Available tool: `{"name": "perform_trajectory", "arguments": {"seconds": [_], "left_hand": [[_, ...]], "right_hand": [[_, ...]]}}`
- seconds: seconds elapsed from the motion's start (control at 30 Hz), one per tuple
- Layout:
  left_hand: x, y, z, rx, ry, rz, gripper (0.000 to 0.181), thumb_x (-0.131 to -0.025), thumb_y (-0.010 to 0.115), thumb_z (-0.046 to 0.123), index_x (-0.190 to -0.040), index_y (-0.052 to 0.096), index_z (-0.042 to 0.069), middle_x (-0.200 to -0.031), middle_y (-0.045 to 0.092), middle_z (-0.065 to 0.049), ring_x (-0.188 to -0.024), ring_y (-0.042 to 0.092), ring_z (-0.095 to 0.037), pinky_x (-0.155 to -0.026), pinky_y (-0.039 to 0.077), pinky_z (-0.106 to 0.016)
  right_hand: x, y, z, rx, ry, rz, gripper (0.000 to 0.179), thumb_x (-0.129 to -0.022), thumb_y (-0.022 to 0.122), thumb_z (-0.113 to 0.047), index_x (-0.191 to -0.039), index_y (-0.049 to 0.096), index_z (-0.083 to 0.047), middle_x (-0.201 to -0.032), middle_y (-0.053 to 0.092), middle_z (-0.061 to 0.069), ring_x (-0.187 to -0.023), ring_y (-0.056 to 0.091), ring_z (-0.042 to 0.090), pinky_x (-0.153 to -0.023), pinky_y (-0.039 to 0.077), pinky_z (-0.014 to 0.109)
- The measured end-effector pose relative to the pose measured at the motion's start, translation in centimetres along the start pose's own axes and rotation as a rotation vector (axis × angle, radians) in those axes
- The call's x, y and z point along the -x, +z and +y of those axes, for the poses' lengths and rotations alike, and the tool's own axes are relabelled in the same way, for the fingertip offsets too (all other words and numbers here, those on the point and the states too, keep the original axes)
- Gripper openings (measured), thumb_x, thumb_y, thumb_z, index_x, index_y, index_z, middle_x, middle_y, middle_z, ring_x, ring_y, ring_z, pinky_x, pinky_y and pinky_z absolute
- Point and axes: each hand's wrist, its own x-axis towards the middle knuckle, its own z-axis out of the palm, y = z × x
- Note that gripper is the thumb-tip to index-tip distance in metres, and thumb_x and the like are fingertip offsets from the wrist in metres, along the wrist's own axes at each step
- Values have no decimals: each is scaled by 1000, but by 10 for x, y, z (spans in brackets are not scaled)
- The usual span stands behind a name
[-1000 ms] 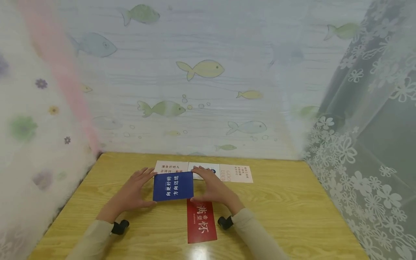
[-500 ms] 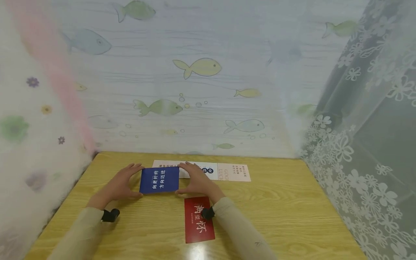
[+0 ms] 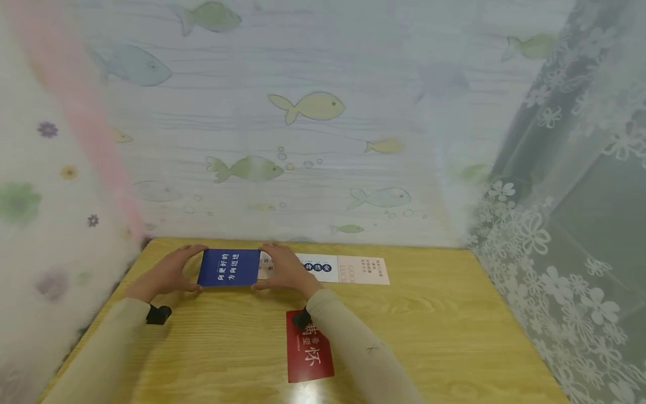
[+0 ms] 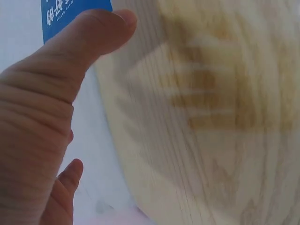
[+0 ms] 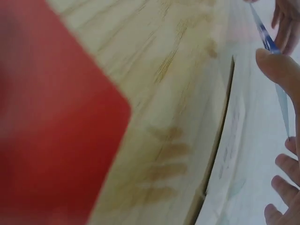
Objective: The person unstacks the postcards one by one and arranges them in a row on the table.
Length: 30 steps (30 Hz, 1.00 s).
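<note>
Both hands hold a blue card (image 3: 229, 268) with white Chinese lettering by its opposite short edges. My left hand (image 3: 169, 275) pinches its left edge; the thumb (image 4: 101, 30) lies at a corner in the left wrist view. At the right edge my right hand (image 3: 287, 272) pinches it between thumb and fingers. The right wrist view shows the blue card (image 5: 267, 40) nearly edge-on, raised over the table. Under my right hand lies a pale card (image 3: 264, 264), mostly hidden. A red card (image 3: 309, 362) lies nearer, partly covered by my right wrist.
To the right of my right hand, a white card (image 3: 325, 264) with blue circles and a pale pink card (image 3: 364, 270) continue the row at the back of the wooden table (image 3: 429, 336). Fish-patterned fabric (image 3: 313, 168) hangs behind, and a lacy curtain (image 3: 565, 269) borders the right.
Both hands have carried the blue card left and toward the back edge, from over the red card to the row's left end. The red card and the row stay put.
</note>
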Motion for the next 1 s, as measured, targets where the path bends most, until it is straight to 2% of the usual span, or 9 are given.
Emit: {"name": "perform_trajectory", "arguments": {"seconds": [0.17, 0.47, 0.7, 1.0], "left_hand": [[-6, -6, -10, 12, -30, -24, 104, -67, 95, 23, -152, 39, -2, -147, 42, -38, -130, 41, -62, -97, 44, -72], [-7, -4, -28, -17, -77, -69, 106, -64, 96, 21, -151, 39, -5, -143, 46, -40, -127, 46, -61, -100, 45, -70], [-5, -8, -27, -66, -95, -115, 104, -65, 95, 16, -149, 39, -9, -140, 49, -40, -126, 48, -59, -101, 45, -68], [-1, -19, -34, -131, -194, -128, 106, -63, 95, 18, -151, 39, -4, -139, 50, -40, -123, 50, -59, -96, 48, -69]], "right_hand": [[-14, 0, -7, 4, 41, -12, 101, -71, 88, -57, -152, 46, -14, -154, 50, 0, -147, 40, 23, -124, 29, 37], [-35, 8, -18, 11, 67, -65, 102, -72, 87, -57, -154, 44, -15, -154, 51, 1, -147, 41, 26, -125, 28, 39], [-47, 16, -26, 22, 84, -63, 100, -71, 86, -59, -152, 47, -16, -149, 56, -1, -139, 49, 18, -123, 32, 37], [-64, 29, -35, 21, 53, -48, 102, -70, 88, -60, -152, 48, -14, -152, 53, -1, -145, 44, 24, -124, 29, 39]]}}
